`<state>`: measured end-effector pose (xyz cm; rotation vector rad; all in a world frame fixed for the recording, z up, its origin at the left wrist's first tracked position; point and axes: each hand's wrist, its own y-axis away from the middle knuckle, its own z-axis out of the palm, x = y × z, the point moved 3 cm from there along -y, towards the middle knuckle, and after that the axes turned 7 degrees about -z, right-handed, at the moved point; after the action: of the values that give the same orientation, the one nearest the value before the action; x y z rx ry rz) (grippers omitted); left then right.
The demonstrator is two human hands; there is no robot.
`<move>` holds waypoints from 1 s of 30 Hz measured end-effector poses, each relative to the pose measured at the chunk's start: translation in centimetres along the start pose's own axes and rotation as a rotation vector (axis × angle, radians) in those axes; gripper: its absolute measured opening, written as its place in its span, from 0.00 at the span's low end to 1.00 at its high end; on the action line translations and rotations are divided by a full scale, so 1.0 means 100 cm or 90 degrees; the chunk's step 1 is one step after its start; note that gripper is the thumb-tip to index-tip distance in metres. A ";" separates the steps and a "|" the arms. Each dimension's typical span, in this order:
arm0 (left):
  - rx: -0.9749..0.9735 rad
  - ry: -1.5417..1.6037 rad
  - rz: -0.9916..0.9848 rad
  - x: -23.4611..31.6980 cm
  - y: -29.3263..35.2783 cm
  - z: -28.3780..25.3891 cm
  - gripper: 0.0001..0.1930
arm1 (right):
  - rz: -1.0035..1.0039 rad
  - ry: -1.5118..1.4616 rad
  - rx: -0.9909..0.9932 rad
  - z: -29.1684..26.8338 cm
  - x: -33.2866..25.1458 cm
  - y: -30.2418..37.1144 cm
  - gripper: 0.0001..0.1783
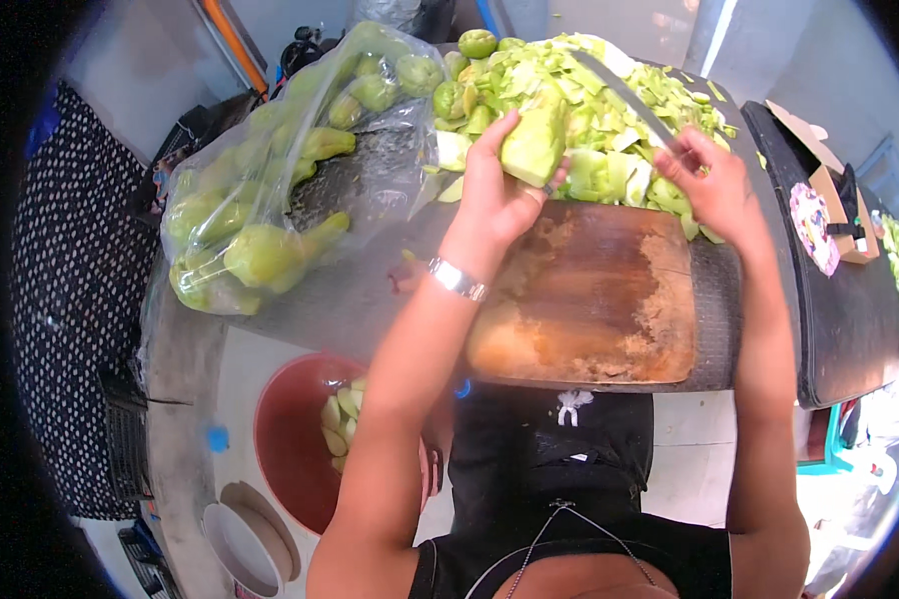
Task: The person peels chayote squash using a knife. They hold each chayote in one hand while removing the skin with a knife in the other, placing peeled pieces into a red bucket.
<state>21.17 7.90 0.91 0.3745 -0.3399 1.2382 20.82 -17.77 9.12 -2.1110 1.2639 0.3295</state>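
Observation:
My left hand point(497, 192) is closed around a pale green peeled chayote point(532, 148), raised above the far edge of the wooden cutting board point(589, 290). To the right, my right hand point(709, 188) grips a knife point(624, 95) at its handle. The long blade points up and left over a heap of green peelings point(609, 165), apart from the chayote. Nothing lies on the worn brown board. Several unpeeled chayotes point(477, 43) sit at the heap's far left edge.
A clear plastic bag point(295, 195) of green pear-shaped vegetables point(265, 258) covers the table's left side. Below the table edge stands a red bucket point(295, 439) with pale cut pieces inside, beside a whitish round tub point(245, 544). An open cardboard box point(849, 215) rests on the black surface at right.

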 end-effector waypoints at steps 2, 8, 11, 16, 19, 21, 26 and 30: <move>0.015 0.001 -0.007 -0.010 0.000 0.015 0.25 | 0.016 0.022 0.020 0.012 -0.002 0.015 0.29; 0.051 -0.016 0.023 -0.029 -0.007 0.023 0.25 | 0.126 -0.152 0.012 0.052 -0.006 0.029 0.35; 0.130 -0.050 0.044 -0.043 -0.014 0.014 0.27 | -0.056 -0.075 0.048 0.061 -0.016 0.036 0.39; 0.059 -0.028 -0.034 -0.047 -0.007 0.009 0.26 | -0.130 0.014 0.058 0.074 -0.014 0.040 0.44; 0.049 -0.066 -0.030 -0.050 -0.004 0.010 0.26 | -0.124 0.015 0.050 0.073 -0.016 0.038 0.44; 0.028 -0.061 -0.052 -0.052 -0.001 0.013 0.27 | -0.137 0.028 0.051 0.073 -0.015 0.039 0.42; 0.001 -0.066 -0.052 -0.054 0.002 0.024 0.28 | -0.147 0.012 0.053 0.072 -0.009 0.036 0.39; 0.033 -0.121 -0.005 -0.050 -0.004 0.009 0.29 | -0.159 0.000 0.071 0.068 -0.011 0.033 0.36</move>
<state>20.06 3.19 -0.55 0.5402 -0.4692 1.2082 18.20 -13.74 3.15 -2.1415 0.9808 0.1467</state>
